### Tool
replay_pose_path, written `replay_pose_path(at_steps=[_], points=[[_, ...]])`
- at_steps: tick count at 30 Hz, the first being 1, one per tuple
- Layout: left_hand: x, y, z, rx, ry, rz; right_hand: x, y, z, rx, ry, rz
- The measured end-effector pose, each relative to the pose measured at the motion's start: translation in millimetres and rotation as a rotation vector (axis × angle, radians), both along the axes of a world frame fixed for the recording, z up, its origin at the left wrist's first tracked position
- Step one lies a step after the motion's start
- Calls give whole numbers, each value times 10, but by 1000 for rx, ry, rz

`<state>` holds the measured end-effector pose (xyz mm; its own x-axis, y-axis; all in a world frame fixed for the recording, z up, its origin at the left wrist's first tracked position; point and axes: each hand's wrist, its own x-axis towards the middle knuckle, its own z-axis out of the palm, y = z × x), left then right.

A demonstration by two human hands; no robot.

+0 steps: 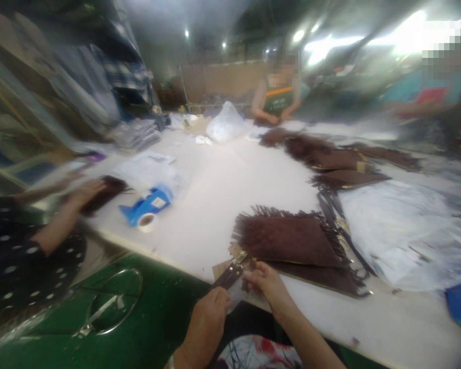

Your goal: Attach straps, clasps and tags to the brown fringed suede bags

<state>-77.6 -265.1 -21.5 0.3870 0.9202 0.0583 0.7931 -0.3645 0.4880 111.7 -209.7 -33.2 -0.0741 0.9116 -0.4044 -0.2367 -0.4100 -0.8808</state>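
Note:
A brown fringed leather bag (288,236) lies flat at the table's near edge, with another brown piece partly under it. At its near left corner is a dark brown leather strap (228,277) with brass-coloured hardware. My left hand (211,312) is closed around the strap's lower end. On the other side of the hardware, my right hand (267,284) has thumb and fingers pinched together beside the bag's near edge. What sits between those fingertips is too blurred to make out. A small tan tag shows behind the strap.
Several fringed brown bags (322,151) lie along the right side of the white table (211,189). Clear plastic bags (403,230) spread at right. A blue tape dispenser (146,205) and a tape roll (147,222) sit left. Co-workers are at left, far side and right.

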Motion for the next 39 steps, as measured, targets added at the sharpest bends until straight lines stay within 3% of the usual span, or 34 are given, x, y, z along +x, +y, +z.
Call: replay_pose_path(at_steps=[7,10,17,25,30,39], points=[[78,3,59,67,90,-12,12,1,13,27,-90,14],[129,21,87,28,41,24,9,2,-5,33,-66,14],[308,125,11,-463,-503,373,95,-16,10,54,-186,81],[436,184,-89,-828,-948,521,237,-13,-10,38,-265,72],[498,187,-135,-973,-1069,537,241,2,-53,10,-262,56],[694,156,33,-1039,-1182,609,258,13,7,5,-215,58]])
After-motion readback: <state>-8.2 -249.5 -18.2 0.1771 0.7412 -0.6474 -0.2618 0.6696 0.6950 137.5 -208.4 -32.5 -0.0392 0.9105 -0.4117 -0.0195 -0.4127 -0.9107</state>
